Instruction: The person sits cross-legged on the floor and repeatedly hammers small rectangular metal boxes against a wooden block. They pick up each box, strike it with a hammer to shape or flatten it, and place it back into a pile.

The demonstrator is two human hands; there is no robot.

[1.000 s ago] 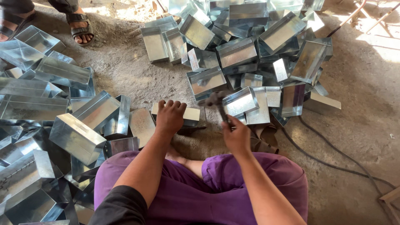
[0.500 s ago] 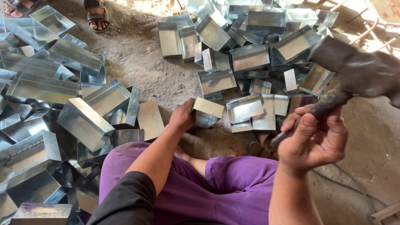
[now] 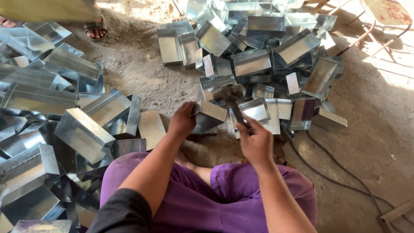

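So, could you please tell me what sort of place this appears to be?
Probably a small sheet-metal workshop: heaps of folded metal boxes lie on a bare concrete floor, and the seated person's right hand swings a hammer at one box steadied by the left hand.

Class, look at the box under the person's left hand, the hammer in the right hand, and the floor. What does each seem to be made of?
Box: thin sheet metal, probably galvanised steel; silvery, mirror-like, with sharply folded edges.
Hammer: the head looks like dark, dull metal; the handle is dark too, and its material is unclear.
Floor: rough grey concrete or packed earth, dusty and matte.
Left hand steadies the box; right hand grips the handle.
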